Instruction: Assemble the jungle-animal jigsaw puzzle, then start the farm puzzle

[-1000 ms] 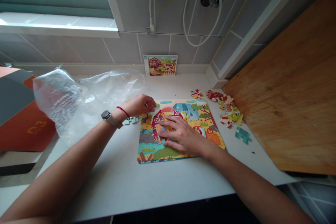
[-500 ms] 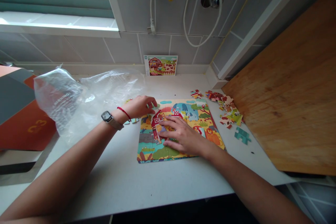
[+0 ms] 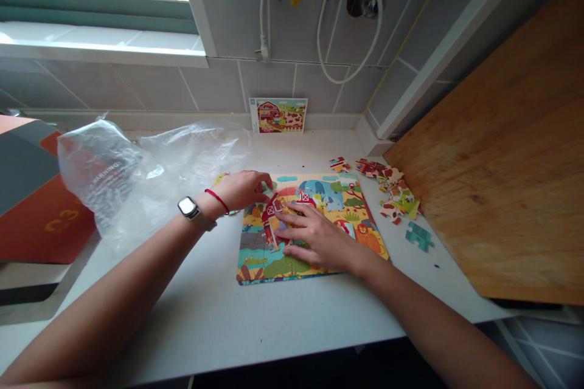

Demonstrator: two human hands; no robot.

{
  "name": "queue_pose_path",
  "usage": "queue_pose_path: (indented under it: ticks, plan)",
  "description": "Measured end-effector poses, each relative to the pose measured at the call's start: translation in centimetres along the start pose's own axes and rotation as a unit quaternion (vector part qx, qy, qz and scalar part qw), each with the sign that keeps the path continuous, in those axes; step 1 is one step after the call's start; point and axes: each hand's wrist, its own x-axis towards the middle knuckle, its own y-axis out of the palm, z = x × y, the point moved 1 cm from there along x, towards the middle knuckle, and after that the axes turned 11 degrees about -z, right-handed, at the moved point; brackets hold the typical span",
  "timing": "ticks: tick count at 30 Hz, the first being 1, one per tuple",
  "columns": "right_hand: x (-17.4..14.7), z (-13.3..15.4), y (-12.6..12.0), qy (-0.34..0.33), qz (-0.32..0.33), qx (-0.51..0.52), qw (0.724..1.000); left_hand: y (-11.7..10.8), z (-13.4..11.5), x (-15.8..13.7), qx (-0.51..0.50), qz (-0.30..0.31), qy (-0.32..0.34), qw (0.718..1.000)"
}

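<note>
A colourful animal jigsaw board (image 3: 369, 237) lies flat on the white counter, with several red-barn puzzle pieces (image 3: 270, 211) on top of its left half. My left hand (image 3: 249, 187), wearing a watch and a red cord, is at the board's upper left corner. Its thumb and fingers are pinched on a small puzzle piece (image 3: 273, 193), mostly hidden, beside the barn roof. With fingers spread, my right hand (image 3: 314, 234) rests flat over the barn pieces and covers part of them. Propped against the wall is a farm picture card (image 3: 279, 115).
Loose puzzle pieces (image 3: 395, 188) lie in a heap right of the board, with a teal piece (image 3: 420, 236) nearer me. A clear plastic bag (image 3: 177, 152) and an orange-grey box (image 3: 45, 194) occupy the left. A wooden panel (image 3: 502, 182) bounds the right side.
My left hand has shifted slightly, its fingertips lower and closer to the barn roof. My right hand stays spread in the same place.
</note>
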Motion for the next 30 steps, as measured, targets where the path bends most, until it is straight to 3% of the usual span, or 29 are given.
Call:
queue_pose_path:
  ticks: [4,14,30]
  plan:
    - [0.0,-0.1,0.0,0.003,0.004,0.003,1.000,-0.3,-0.5,-0.1,0.007,-0.004,-0.007,1.000]
    - [0.0,-0.1,0.0,0.002,-0.005,0.004,1.000,-0.2,-0.4,0.1,0.002,-0.017,0.050,0.999]
    - [0.1,0.0,-0.2,0.007,-0.006,0.012,1.000,1.0,0.6,1.1,-0.083,-0.037,-0.001,0.996]
